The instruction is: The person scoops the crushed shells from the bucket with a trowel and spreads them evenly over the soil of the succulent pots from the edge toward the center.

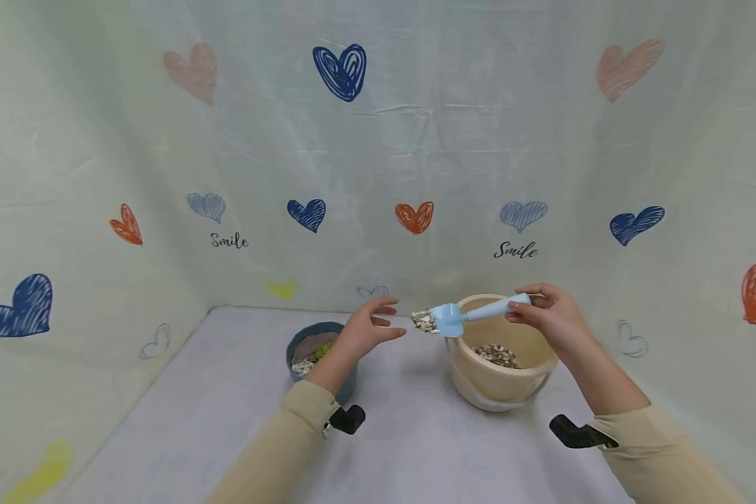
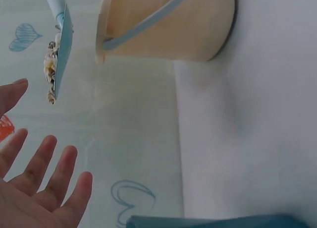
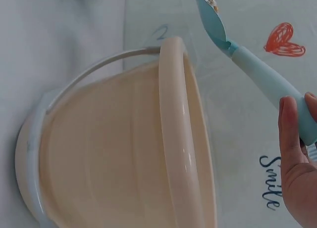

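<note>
Item: light-blue hand shovel (image 1: 484, 311), in the right hand (image 1: 553, 316); thumb and fingers are pinching the handle near its end. The shovel is hanging raised above the table (image 1: 409, 451), its blade pointing away from the right hand and reaching out past the bucket's rim.

Item: load of mixed pebbles (image 1: 423, 321), heaping on the blade's tip.

Item: left hand (image 1: 360, 334), holding nothing; fingers are spreading wide, thumb well apart from them, and are hovering near the blade's tip without touching it.

Item: cream bucket (image 1: 498, 383), standing upright on the right; a pale bail handle (image 3: 32, 158) is hanging down against its outside, and more pebbles (image 1: 498, 355) are lying inside.

Item: blue pot (image 1: 348, 387), standing on the left, partly hidden behind the left forearm. A yellow-green plant (image 1: 323, 351), brownish fill (image 1: 309, 346) and whitish stones (image 1: 302, 367) are showing inside.

Step, as judged: a scooped load is apparently being borne clear of the bucket, not yet tipped out. The next move is probably calling for a level blade, a steady pinch and a clear path above the pot.
</note>
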`<state>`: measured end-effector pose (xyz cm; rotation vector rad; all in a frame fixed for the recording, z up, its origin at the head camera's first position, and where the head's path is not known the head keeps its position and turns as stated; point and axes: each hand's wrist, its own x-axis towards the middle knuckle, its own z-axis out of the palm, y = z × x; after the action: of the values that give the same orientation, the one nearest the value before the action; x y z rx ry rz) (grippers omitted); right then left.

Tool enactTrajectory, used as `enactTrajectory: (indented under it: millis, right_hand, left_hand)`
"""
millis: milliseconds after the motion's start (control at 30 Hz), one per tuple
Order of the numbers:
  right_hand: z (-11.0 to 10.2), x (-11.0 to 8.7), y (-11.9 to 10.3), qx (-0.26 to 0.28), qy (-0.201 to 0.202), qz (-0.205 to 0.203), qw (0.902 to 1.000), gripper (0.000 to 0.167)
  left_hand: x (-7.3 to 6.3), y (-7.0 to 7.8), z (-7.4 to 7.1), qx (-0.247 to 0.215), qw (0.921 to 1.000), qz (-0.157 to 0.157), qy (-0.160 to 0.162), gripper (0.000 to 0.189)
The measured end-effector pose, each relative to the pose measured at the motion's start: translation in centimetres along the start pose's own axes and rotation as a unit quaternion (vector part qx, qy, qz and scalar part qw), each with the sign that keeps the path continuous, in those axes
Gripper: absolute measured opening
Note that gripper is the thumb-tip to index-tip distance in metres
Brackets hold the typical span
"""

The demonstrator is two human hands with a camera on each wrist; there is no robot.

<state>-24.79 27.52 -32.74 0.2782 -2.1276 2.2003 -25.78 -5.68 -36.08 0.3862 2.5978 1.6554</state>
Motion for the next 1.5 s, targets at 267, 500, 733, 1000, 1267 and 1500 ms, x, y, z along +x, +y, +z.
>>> enactTrajectory:
  millis: [267,500,733,1000,1267,1500]
  right_hand:
    - [3.5,1.2,0.5,0.012,-0.026,0.0,0.9996,0.025]
    - [6.5,2.2,0.8,0.008,-0.033,0.021,0.9992,0.036]
    - [9.4,3.1,1.4,0.01,-0.053,0.03,0.9981,0.035]
    - [12.6,3.9,2.2,0.001,-0.077,0.034,0.9964,0.036]
    - [16.2,4.5,2.8,-0.01,-0.091,0.045,0.9948,0.035]
    - [18.4,5.0,3.1,-0.014,-0.099,0.035,0.9943,0.034]
  left_hand:
    - [-1.5,-0.6,-3.2,0.009,0.9995,-0.02,0.022,0.063]
    - [-2.6,-1.6,-5.9,0.022,0.9987,-0.033,0.032,0.062]
    - [-3.5,-2.7,-8.5,0.033,0.9986,-0.027,0.031,0.062]
    - [-4.6,-4.0,-11.0,0.063,0.9969,-0.026,0.039,0.065]
    - [-5.4,-6.2,-13.6,0.076,0.9963,-0.024,0.033,0.069]
    - [-5.8,-8.5,-14.9,0.082,0.996,-0.024,-0.026,0.085]
